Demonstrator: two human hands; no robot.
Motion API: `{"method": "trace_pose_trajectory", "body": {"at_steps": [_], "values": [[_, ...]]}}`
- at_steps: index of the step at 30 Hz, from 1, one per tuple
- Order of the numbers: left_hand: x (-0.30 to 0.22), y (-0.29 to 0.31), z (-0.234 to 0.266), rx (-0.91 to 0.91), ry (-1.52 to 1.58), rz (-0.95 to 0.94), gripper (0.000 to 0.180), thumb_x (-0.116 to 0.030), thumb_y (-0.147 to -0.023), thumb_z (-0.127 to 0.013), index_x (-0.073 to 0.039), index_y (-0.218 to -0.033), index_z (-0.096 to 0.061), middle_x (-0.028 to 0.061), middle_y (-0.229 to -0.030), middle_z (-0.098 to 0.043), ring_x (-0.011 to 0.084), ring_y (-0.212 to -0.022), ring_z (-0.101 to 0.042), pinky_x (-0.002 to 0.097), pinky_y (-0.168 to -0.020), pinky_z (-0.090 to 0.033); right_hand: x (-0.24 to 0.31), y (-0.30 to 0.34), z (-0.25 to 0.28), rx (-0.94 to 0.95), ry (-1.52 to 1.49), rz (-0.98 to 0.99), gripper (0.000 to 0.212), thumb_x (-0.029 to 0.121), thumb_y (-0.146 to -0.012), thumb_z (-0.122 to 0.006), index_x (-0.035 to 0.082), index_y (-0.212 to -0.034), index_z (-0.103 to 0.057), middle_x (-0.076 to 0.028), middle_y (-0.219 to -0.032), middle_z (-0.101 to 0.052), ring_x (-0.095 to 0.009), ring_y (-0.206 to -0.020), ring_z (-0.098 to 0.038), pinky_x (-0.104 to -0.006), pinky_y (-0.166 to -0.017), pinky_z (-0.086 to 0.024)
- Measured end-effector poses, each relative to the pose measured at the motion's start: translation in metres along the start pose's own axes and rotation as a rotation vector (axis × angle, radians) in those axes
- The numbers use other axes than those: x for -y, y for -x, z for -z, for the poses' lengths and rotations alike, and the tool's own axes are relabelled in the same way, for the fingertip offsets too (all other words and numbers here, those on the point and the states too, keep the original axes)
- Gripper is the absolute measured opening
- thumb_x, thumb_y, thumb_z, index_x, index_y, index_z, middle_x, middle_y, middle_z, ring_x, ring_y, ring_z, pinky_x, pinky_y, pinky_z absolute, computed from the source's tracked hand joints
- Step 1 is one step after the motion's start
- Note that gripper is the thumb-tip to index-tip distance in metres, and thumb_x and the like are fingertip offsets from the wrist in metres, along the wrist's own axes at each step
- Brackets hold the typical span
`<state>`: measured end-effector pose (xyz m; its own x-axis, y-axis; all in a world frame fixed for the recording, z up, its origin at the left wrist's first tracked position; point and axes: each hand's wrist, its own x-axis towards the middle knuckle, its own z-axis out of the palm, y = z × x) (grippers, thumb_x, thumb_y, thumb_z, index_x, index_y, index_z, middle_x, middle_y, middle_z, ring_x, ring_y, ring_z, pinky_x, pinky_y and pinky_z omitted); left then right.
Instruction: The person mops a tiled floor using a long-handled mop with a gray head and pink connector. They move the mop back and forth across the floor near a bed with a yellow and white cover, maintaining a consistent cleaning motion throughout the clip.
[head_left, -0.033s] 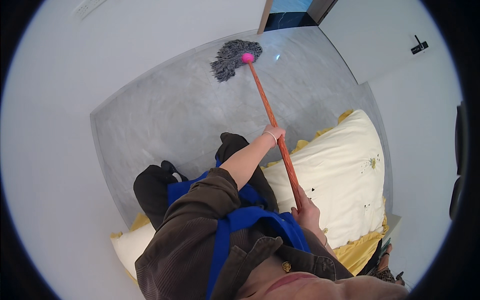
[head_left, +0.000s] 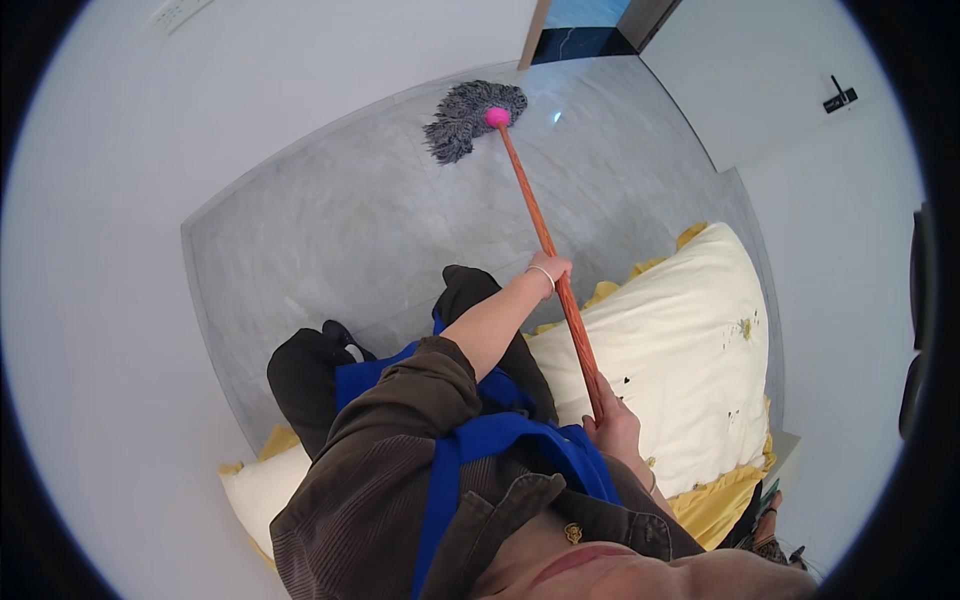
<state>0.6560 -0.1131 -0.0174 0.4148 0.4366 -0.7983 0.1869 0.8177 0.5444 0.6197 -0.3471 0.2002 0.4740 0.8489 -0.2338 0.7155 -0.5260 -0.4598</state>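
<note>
Both my hands grip a mop with an orange-brown wood-look handle (head_left: 530, 195). My left hand (head_left: 550, 268) is wrapped round the middle of the handle. Closer to my body, my right hand (head_left: 614, 426) closes round its near end. The handle slants away and slightly left to a bright pink ball-shaped joint (head_left: 498, 118). Beyond the joint, the shaggy grey mop head (head_left: 462, 122) lies spread on the grey floor (head_left: 330, 225), close to the far wall. Parts of both hands' fingers are hidden behind the handle and palms.
A bed with cream bedding (head_left: 670, 330) and yellow ruffles stands at my right, beneath the handle's near part. More cream bedding (head_left: 262, 490) shows at lower left. A doorway (head_left: 583, 42) with a dark threshold lies far ahead. A white door with a black handle (head_left: 840, 98) is at far right.
</note>
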Motion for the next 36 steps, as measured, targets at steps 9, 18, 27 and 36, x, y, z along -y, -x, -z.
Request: {"method": "trace_pose_trajectory", "body": {"at_steps": [9, 18, 27, 36], "values": [[-0.012, 0.048, 0.007, 0.014, 0.177, -0.097, 0.014, -0.001, -0.059, -0.059, 0.001, -0.067, -0.048, 0.0101, -0.057, -0.05, 0.0214, -0.046, -0.053, 0.033, -0.039, -0.043, 0.034, 0.008, 0.055, 0.048, 0.043, 0.213, 0.056, -0.002, -0.06, -0.056, 0.002, -0.116, -0.049, -0.021, -0.076, -0.058, -0.035, -0.068, -0.058, -0.0374, -0.062, -0.048], [0.012, 0.109, 0.058, 0.058, 0.354, -0.115, 0.015, -0.009, -0.059, -0.063, -0.003, -0.063, -0.049, 0.0068, -0.055, -0.051, 0.0168, -0.043, -0.05, 0.028, -0.036, -0.04, 0.083, 0.029, 0.09, 0.287, 0.08, 0.288, 0.046, -0.01, -0.056, -0.057, 0.001, -0.101, -0.059, -0.012, -0.071, -0.058, -0.019, -0.052, -0.049, -0.0267, -0.053, -0.042], [0.032, 0.145, 0.135, -0.052, 0.565, -0.206, 0.016, -0.011, -0.059, -0.065, -0.005, -0.063, -0.051, 0.0053, -0.057, -0.053, 0.0162, -0.044, -0.051, 0.0263, -0.037, -0.041, 0.12, 0.024, 0.076, 0.432, 0.123, 0.498, 0.046, -0.011, -0.054, -0.057, 0.003, -0.098, -0.061, -0.007, -0.061, -0.051, -0.014, -0.045, -0.04, -0.0244, -0.045, -0.036], [0.034, 0.123, 0.266, -0.224, 0.92, -0.356, 0.015, -0.007, -0.062, -0.062, -0.005, -0.07, -0.049, 0.0045, -0.061, -0.051, 0.0178, -0.049, -0.053, 0.0306, -0.041, -0.044, 0.2, -0.028, -0.009, 0.572, 0.305, 0.821, 0.043, -0.008, -0.059, -0.057, 0.006, -0.099, -0.061, -0.01, -0.068, -0.055, -0.022, -0.053, -0.05, -0.0295, -0.05, -0.041]]}}
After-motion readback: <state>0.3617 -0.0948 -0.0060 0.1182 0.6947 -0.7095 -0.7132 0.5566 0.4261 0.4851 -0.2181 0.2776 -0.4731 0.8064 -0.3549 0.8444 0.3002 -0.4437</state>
